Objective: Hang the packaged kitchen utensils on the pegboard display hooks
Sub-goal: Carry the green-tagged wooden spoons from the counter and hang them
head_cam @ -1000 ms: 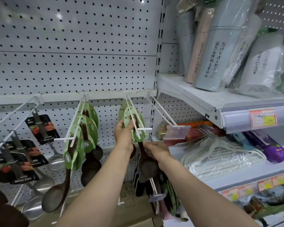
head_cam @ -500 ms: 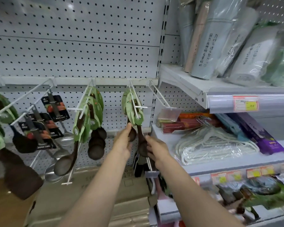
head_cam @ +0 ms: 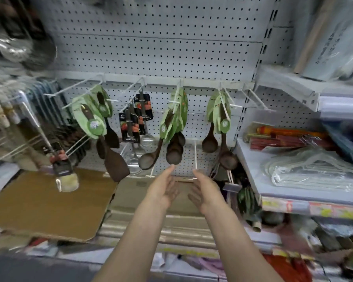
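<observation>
- Both hands reach forward with palms facing each other and hold nothing; the fingers are straight and relaxed.
- The left hand (head_cam: 165, 189) has its fingertips just under the bowls of the middle spoon cluster (head_cam: 172, 127); whether they touch is unclear.
- The right hand (head_cam: 205, 190) sits below and left of the right-hand spoons (head_cam: 219, 121), apart from them.
- Both spoon packs hang on white hooks (head_cam: 224, 98) of the pegboard (head_cam: 161, 47).

spoons (head_cam: 219, 127) on hook, hangers (head_cam: 314, 171) right
</observation>
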The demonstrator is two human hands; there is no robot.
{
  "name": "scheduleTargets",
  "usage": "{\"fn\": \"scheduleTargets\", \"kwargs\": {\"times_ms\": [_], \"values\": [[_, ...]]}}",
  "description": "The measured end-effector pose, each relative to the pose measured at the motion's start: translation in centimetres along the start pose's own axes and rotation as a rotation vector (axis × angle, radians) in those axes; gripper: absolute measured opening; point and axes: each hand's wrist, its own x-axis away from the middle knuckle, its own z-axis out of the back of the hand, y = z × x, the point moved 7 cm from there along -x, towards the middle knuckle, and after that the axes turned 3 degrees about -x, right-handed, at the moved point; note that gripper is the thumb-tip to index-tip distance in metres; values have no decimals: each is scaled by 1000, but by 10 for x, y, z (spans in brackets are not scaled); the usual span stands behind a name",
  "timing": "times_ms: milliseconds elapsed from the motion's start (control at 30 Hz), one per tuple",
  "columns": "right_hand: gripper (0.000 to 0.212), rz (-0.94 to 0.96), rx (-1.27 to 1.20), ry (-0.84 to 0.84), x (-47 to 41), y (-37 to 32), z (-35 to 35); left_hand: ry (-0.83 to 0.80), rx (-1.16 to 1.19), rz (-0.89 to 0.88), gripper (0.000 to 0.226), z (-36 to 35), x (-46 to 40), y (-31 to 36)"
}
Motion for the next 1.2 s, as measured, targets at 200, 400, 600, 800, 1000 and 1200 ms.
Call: {"fn": "scheduleTargets", "kwargs": {"times_ms": [200,400,600,800,1000,1200], "values": [[17,45,65,11,48,35,-69,61,-18,2,36,84,33,29],[36,33,120,-85,102,116,-205,118,58,-36,40,237,68,81],[33,-61,219,-229,162,235,-366,275,179,-123,56,437,122,139],[19,-99,311,-355,214,320,-499,417,356,-226,48,602,172,184],[37,-97,419,-527,242,381,-617,543,465,-306,59,721,199,226],[44,-141,483,-685,242,439,-739,629,511,-421,35,826,204,293]]}}
